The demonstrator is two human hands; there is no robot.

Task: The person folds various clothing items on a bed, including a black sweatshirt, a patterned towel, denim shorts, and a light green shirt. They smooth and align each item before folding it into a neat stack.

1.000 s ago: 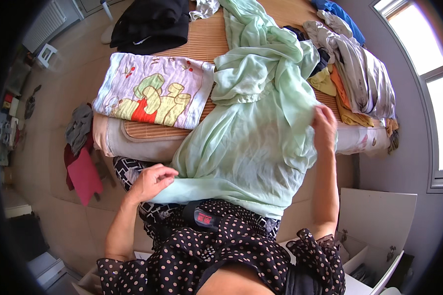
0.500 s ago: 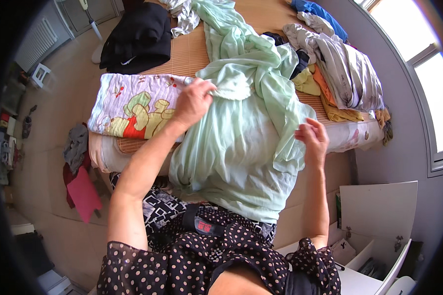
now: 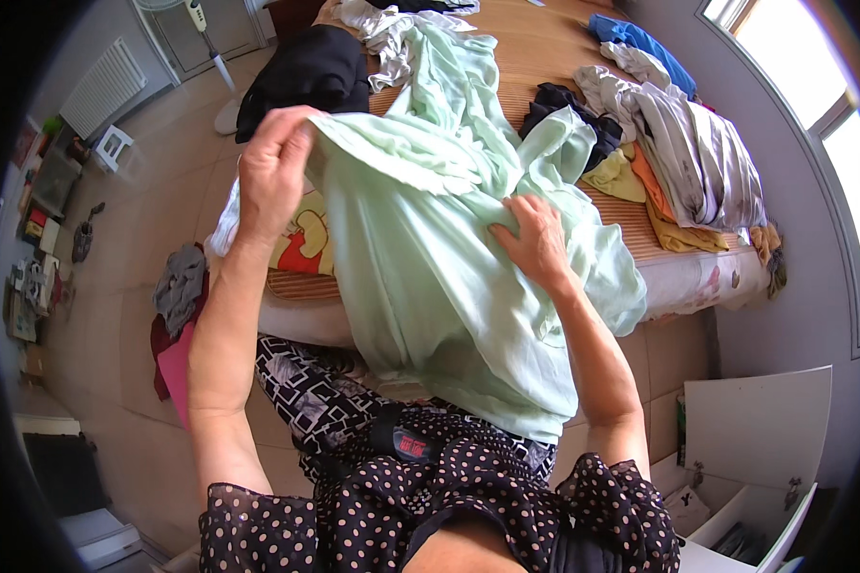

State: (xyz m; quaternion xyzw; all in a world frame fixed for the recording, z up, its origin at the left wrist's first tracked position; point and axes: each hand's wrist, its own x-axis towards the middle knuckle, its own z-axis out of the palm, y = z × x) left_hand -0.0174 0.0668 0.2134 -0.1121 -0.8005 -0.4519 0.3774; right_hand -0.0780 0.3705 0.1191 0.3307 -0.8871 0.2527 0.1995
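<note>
Pale green cloth [image 3: 420, 258] over the lap [image 3: 327, 390], lower centre; right hand [image 3: 537, 239], right of centre, rests on it, thumb spread from fingers; left hand [image 3: 279, 172], upper left, fingers clamped on its edge; beyond, it trails up the bed [image 3: 683, 288]. Straightening, apparently; next seems to call for an even pull.

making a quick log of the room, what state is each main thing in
green cloth: loosely unfolded, left edge lifted
left hand: closed on that edge
right hand: open, lying on the cloth
printed towel: partly covered
black garment: bunched up
silver-grey garment: creased
white cabinet: lid raised
fan: upright, running or not unclear
</note>
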